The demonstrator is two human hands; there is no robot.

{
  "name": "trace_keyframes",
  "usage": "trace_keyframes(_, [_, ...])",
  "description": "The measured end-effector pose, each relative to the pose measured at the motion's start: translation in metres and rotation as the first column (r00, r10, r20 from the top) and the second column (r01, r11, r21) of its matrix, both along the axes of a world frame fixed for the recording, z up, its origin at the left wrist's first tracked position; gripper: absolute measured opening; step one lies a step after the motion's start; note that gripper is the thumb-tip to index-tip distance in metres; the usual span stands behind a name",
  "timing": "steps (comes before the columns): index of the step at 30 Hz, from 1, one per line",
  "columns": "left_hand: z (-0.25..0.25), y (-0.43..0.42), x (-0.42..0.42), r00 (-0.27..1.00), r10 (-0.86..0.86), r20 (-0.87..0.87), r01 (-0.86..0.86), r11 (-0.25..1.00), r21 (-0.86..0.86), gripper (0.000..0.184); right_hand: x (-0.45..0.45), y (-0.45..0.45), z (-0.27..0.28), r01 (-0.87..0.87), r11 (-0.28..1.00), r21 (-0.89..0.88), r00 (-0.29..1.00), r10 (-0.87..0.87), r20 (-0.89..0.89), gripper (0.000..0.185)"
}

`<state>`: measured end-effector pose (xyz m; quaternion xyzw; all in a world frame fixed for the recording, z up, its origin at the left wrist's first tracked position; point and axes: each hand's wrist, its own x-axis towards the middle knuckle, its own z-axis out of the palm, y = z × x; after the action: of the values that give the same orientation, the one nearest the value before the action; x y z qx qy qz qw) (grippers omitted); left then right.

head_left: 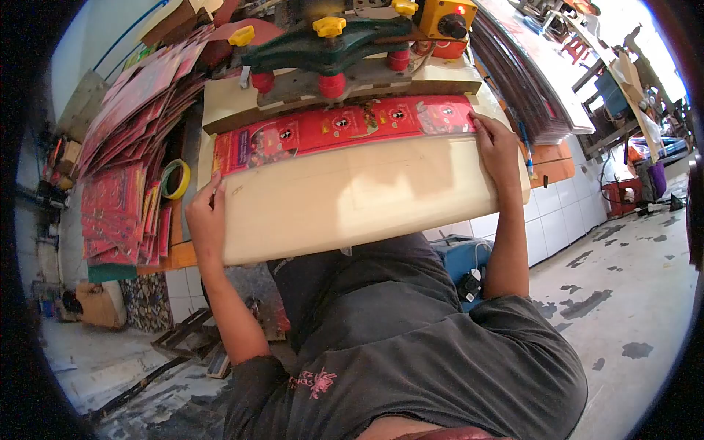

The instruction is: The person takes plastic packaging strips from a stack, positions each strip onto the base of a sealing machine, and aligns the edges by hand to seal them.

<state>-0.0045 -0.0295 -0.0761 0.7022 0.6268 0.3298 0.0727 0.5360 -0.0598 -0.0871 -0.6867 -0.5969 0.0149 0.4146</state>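
Note:
A long red printed sheet [315, 136] lies across the pale board [352, 191], its far edge against the strip below the green machine [330, 48]. At the sheet's left end is my left hand [206, 213], fingers bent together at the board's left edge. My right hand [499, 147] is at the sheet's right end, its fingers closed on the corner. Whether the left fingers pinch the sheet or only the board's edge cannot be made out. Yellow knobs [329, 27] and red feet [331, 85] show on the machine.
Stacks of red printed sheets [117, 198] stand at the left, beside a yellow tape roll [176, 180]. A yellow control box [447, 20] with a lit red lamp is behind. Dark stacked panels [524, 88] are at the right, and a blue container [466, 260] is below the board.

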Motion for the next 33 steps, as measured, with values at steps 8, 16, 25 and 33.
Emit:
trace_keyframes(8, [-0.008,0.002,-0.003,0.999,-0.012,0.041,0.010,0.998,0.056,0.032,0.003,0.002,-0.002,-0.045,0.999,0.002,0.999,0.045,-0.030,0.028])
trace_keyframes(16, [0.004,-0.004,0.002,0.994,0.109,-0.025,-0.104,0.984,0.148,0.028,-0.003,-0.002,0.005,-0.009,0.999,-0.037,1.000,0.009,0.001,0.029])
trace_keyframes(25, [0.000,0.001,-0.002,0.999,0.050,-0.002,-0.050,0.992,0.117,0.028,-0.002,0.000,0.004,-0.034,0.999,0.017,0.998,0.033,0.044,0.028])
trace_keyframes(33, [0.000,-0.002,0.000,0.999,0.032,-0.025,-0.028,0.991,0.133,0.028,-0.007,-0.003,0.010,-0.004,0.999,-0.054,1.000,0.005,0.018,0.026])
